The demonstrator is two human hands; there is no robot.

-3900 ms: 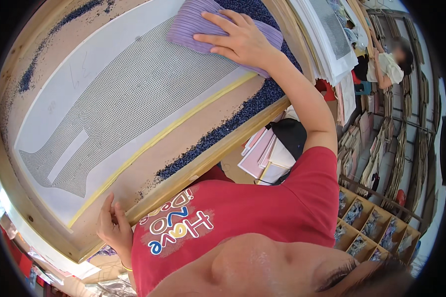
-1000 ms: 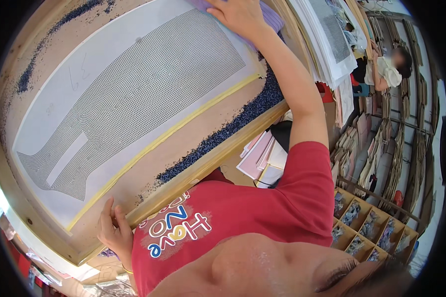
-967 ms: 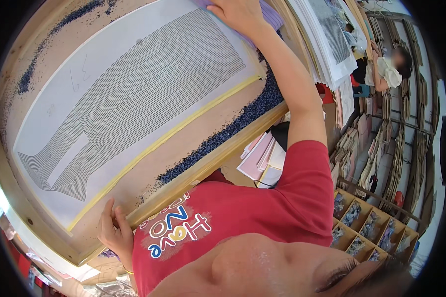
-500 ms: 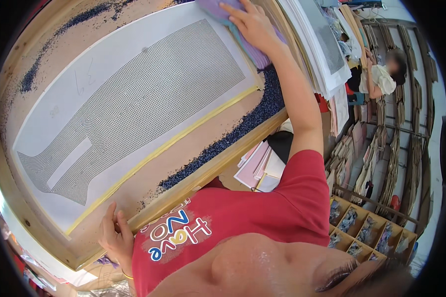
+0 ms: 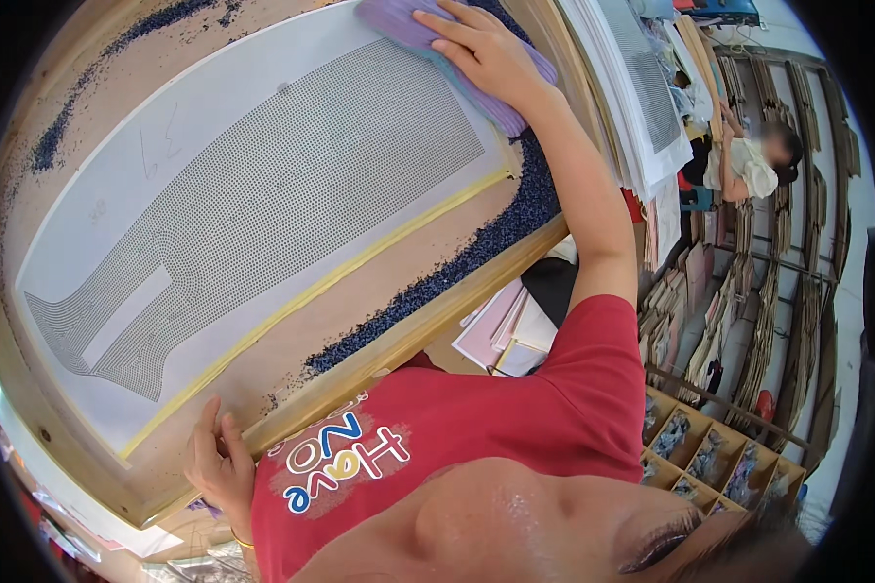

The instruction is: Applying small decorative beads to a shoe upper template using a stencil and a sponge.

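One wooden tray on view, rimmed, tilted across the frame. One white sheet lying flat inside it, printed with one dotted pattern. One yellow strip running along the sheet's lower edge. Dark blue beads banked along the near rim and scattered at the far left corner; too small and too many to count. One purple cloth at the sheet's far right corner, partly over the beads. Right hand spread flat, palm down, fingers extended, pressing on the cloth. Left hand loosely open, fingers resting on the tray's near rim, holding nothing. One stack of pink and white papers below the tray. One other person well apart, far right.
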